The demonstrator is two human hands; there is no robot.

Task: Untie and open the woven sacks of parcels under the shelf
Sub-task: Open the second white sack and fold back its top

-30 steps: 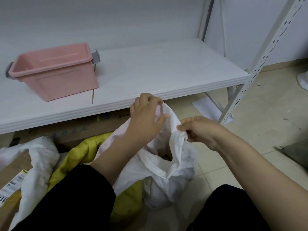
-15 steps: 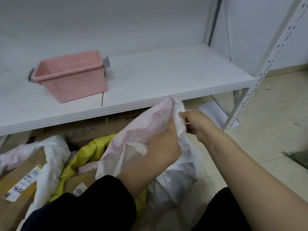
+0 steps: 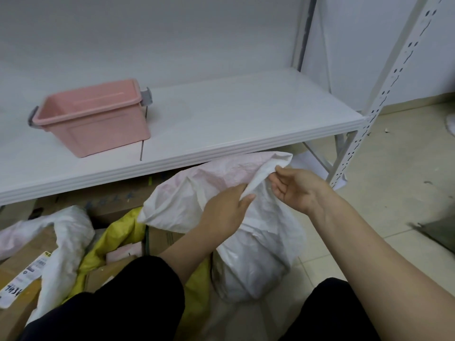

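Observation:
A white woven sack (image 3: 261, 244) with a pinkish upper part stands on the floor in front of the low white shelf (image 3: 221, 124). Its top is pulled up and spread out to the left. My left hand (image 3: 226, 210) pinches a fold of the sack's rim between thumb and fingers. My right hand (image 3: 293, 188) holds the sack's upper edge near its corner, fingers curled on the cloth. A second white sack (image 3: 66, 244) and a yellow sack (image 3: 123, 232) lie at the left among cardboard parcels (image 3: 17, 274).
A pink plastic bin (image 3: 93, 116) with grey clips sits on the shelf at the left. The perforated shelf upright (image 3: 369, 119) rises at the right. Tiled floor (image 3: 394, 193) spreads to the right. My dark trouser knees fill the bottom edge.
The sack's top has been drawn up and spread wider to the left. My left hand dropped from the top of the sack to a fold lower down; my right hand moved up and right.

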